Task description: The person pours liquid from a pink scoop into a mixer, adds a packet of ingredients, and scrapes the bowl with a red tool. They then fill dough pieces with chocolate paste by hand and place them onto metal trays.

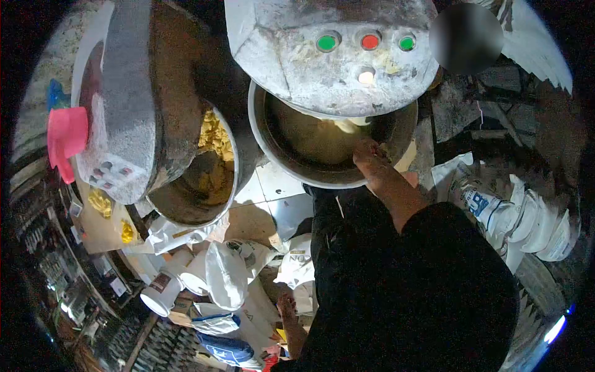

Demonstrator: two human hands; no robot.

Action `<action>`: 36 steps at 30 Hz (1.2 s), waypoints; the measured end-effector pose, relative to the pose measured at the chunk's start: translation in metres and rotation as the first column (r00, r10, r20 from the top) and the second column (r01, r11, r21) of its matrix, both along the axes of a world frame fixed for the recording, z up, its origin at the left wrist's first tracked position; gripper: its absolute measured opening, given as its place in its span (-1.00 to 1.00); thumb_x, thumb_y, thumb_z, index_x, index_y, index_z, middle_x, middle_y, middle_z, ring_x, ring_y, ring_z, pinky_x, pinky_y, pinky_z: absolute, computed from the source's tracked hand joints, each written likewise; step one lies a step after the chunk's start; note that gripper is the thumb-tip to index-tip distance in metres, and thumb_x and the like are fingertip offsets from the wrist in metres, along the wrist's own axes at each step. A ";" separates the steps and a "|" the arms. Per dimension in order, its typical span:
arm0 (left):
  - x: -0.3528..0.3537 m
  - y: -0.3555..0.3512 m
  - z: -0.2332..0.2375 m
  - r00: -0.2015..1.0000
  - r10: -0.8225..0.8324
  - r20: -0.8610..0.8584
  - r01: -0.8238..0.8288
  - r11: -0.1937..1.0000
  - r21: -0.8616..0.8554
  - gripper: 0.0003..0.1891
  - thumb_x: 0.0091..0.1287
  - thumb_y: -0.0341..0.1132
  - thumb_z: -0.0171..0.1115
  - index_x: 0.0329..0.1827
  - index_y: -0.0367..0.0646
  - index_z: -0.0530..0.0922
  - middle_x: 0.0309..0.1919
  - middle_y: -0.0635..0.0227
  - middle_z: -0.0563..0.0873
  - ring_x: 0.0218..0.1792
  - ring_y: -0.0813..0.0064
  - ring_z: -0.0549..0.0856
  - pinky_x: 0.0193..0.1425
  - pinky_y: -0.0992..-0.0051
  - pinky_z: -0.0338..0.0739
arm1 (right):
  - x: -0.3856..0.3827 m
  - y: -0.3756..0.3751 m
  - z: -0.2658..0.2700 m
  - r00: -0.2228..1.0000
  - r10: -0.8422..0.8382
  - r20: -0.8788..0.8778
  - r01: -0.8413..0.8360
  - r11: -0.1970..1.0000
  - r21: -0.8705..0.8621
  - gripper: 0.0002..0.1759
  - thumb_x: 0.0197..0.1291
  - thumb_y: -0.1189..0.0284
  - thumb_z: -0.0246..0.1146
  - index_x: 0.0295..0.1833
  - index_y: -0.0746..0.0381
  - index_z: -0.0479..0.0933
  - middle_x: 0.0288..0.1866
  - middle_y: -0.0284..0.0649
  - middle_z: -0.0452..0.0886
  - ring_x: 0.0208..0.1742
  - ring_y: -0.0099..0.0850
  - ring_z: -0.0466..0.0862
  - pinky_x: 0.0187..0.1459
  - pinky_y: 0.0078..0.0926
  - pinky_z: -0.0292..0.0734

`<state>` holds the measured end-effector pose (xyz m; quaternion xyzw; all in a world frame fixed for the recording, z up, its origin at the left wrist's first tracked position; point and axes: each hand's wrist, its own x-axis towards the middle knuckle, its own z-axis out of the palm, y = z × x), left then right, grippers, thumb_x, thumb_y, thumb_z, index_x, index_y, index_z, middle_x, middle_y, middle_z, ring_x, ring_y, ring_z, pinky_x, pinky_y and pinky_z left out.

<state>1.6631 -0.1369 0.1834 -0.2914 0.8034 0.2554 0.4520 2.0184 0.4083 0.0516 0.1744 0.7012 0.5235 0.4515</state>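
Note:
A large metal mixing bowl (255,133) stands under the mixer head, with pale material inside it. My right hand (372,158) reaches over the bowl's near right rim, fingers curled inward above the inside; what they hold, if anything, is hidden. The grey mixer head (331,77) above carries green and red buttons and a small lit lamp. Lower down at my left side hangs my left hand (287,307), close to a white printed bag (295,268). Its fingers are small and blurred in shadow.
A second mixer (121,124) at left stands over a bowl (230,186) with yellow dough-like lumps. A pink scoop (67,139) hangs on its side. White buckets (161,291) and bags crowd the lower left. Stacked white containers (520,217) lie at right.

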 end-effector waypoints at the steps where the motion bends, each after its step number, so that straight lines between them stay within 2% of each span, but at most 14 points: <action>1: 0.002 -0.001 0.001 1.000 -0.001 0.002 0.001 1.000 -0.003 -0.76 0.34 -0.23 0.20 0.01 -0.09 0.56 -0.39 0.35 0.58 -0.45 0.43 0.58 -0.43 0.40 0.44 | 0.001 -0.001 0.001 1.000 0.001 -0.004 -0.001 1.000 0.000 -0.77 0.15 0.26 0.22 -0.48 0.14 0.51 -0.52 -0.25 0.47 -0.47 -0.35 0.54 -0.32 -0.18 0.57; 11: 0.012 -0.004 -0.002 1.000 0.016 -0.002 -0.016 1.000 -0.013 -0.75 0.34 -0.24 0.21 0.02 -0.09 0.56 -0.38 0.34 0.59 -0.44 0.42 0.59 -0.41 0.38 0.45 | 0.004 0.004 0.017 0.998 0.028 -0.055 -0.029 0.999 -0.014 -0.73 0.15 0.25 0.24 -0.54 0.11 0.50 -0.57 -0.29 0.45 -0.51 -0.37 0.53 -0.35 -0.20 0.58; 12: 0.013 -0.003 -0.001 1.000 0.018 -0.006 -0.018 1.000 -0.015 -0.75 0.34 -0.24 0.22 0.02 -0.09 0.56 -0.38 0.34 0.59 -0.44 0.42 0.59 -0.41 0.38 0.45 | 0.010 0.008 0.019 0.974 0.180 0.136 -0.179 0.984 -0.017 -0.72 0.17 0.23 0.22 -0.54 0.12 0.50 -0.56 -0.28 0.46 -0.49 -0.37 0.54 -0.34 -0.18 0.58; 15: 0.016 0.001 0.002 1.000 0.024 -0.012 -0.024 0.999 -0.025 -0.75 0.34 -0.24 0.22 0.02 -0.09 0.56 -0.38 0.34 0.59 -0.43 0.42 0.59 -0.40 0.38 0.46 | 0.015 0.003 -0.027 0.887 0.164 0.433 -0.283 0.932 0.226 -0.72 0.18 0.22 0.19 -0.53 0.10 0.50 -0.48 -0.30 0.53 -0.43 -0.38 0.56 -0.35 -0.15 0.55; 18: 0.021 0.002 0.002 0.999 0.028 -0.028 -0.030 0.998 -0.059 -0.75 0.34 -0.24 0.22 0.02 -0.09 0.56 -0.38 0.34 0.59 -0.43 0.41 0.59 -0.40 0.37 0.46 | 0.015 0.006 -0.026 0.967 0.084 0.240 -0.111 0.989 0.101 -0.73 0.18 0.22 0.19 -0.51 0.10 0.50 -0.47 -0.30 0.53 -0.43 -0.38 0.56 -0.35 -0.15 0.55; 21: 0.021 -0.005 -0.001 0.999 0.048 -0.011 -0.049 0.993 -0.108 -0.75 0.33 -0.24 0.23 0.02 -0.08 0.56 -0.36 0.35 0.60 -0.41 0.41 0.60 -0.37 0.35 0.46 | 0.012 0.012 -0.018 0.982 0.051 0.181 -0.063 0.996 0.056 -0.74 0.18 0.22 0.20 -0.50 0.10 0.49 -0.46 -0.29 0.53 -0.42 -0.38 0.56 -0.35 -0.15 0.55; 22: 0.016 -0.024 -0.007 0.992 0.042 0.120 -0.069 0.970 0.235 -0.75 0.33 -0.22 0.24 0.02 -0.08 0.56 -0.36 0.36 0.60 -0.41 0.40 0.60 -0.37 0.34 0.46 | 0.011 0.012 -0.015 0.984 0.047 0.170 -0.055 0.997 0.047 -0.74 0.18 0.22 0.20 -0.49 0.10 0.49 -0.45 -0.29 0.53 -0.42 -0.38 0.56 -0.34 -0.16 0.55; 23: 0.010 -0.047 -0.016 0.971 -0.008 0.239 -0.127 0.830 0.544 -0.74 0.32 -0.21 0.25 0.01 -0.07 0.56 -0.36 0.37 0.60 -0.41 0.40 0.60 -0.37 0.33 0.46 | 0.012 0.014 -0.012 0.985 0.042 0.168 -0.050 0.998 0.042 -0.74 0.18 0.22 0.20 -0.49 0.11 0.49 -0.45 -0.29 0.53 -0.42 -0.38 0.56 -0.34 -0.16 0.55; 25: 0.014 -0.050 -0.016 0.966 -0.004 0.257 -0.146 0.815 0.561 -0.72 0.31 -0.18 0.27 0.00 -0.07 0.56 -0.36 0.37 0.60 -0.41 0.39 0.60 -0.38 0.33 0.45 | 0.014 0.014 -0.011 0.986 0.038 0.163 -0.044 0.998 0.033 -0.75 0.18 0.22 0.20 -0.48 0.11 0.49 -0.44 -0.29 0.53 -0.41 -0.38 0.56 -0.34 -0.16 0.55; 26: 0.020 -0.050 -0.018 0.986 0.055 0.158 -0.098 0.954 0.283 -0.72 0.30 -0.17 0.28 0.00 -0.06 0.56 -0.36 0.36 0.59 -0.41 0.39 0.60 -0.38 0.33 0.45 | 0.014 0.016 -0.010 0.986 0.036 0.160 -0.041 0.999 0.029 -0.75 0.18 0.22 0.20 -0.48 0.11 0.49 -0.44 -0.28 0.53 -0.41 -0.38 0.56 -0.34 -0.16 0.55; 27: 0.024 -0.043 -0.014 0.996 0.077 0.043 -0.076 0.997 -0.028 -0.71 0.29 -0.16 0.29 0.00 -0.06 0.56 -0.36 0.36 0.59 -0.41 0.39 0.59 -0.39 0.33 0.45 | 0.014 0.017 -0.010 0.986 0.035 0.161 -0.039 0.999 0.025 -0.75 0.18 0.22 0.20 -0.47 0.11 0.49 -0.43 -0.28 0.53 -0.41 -0.37 0.56 -0.34 -0.16 0.55; 30: 0.020 -0.025 0.002 0.979 0.168 0.115 -0.172 0.985 0.027 -0.69 0.26 -0.15 0.31 -0.01 -0.07 0.56 -0.36 0.36 0.59 -0.40 0.39 0.60 -0.41 0.35 0.44 | 0.014 0.020 -0.010 0.986 0.032 0.161 -0.036 0.999 0.024 -0.76 0.18 0.22 0.20 -0.46 0.11 0.49 -0.42 -0.28 0.53 -0.40 -0.37 0.56 -0.33 -0.16 0.55; 33: 0.030 -0.018 0.003 0.996 0.085 -0.003 -0.085 0.996 -0.005 -0.67 0.25 -0.16 0.32 0.00 -0.09 0.55 -0.35 0.35 0.59 -0.39 0.37 0.61 -0.41 0.37 0.45 | 0.012 0.022 -0.009 0.986 0.030 0.162 -0.034 0.999 0.024 -0.76 0.18 0.22 0.20 -0.44 0.11 0.49 -0.41 -0.27 0.53 -0.40 -0.37 0.56 -0.33 -0.16 0.54; 36: 0.028 -0.028 -0.013 0.999 0.026 0.037 -0.024 0.998 -0.058 -0.66 0.24 -0.16 0.33 0.01 -0.08 0.54 -0.34 0.35 0.60 -0.37 0.35 0.61 -0.38 0.33 0.47 | 0.012 0.025 -0.009 0.986 0.029 0.163 -0.033 0.999 0.022 -0.77 0.18 0.22 0.21 -0.43 0.11 0.49 -0.40 -0.27 0.53 -0.39 -0.37 0.56 -0.33 -0.16 0.54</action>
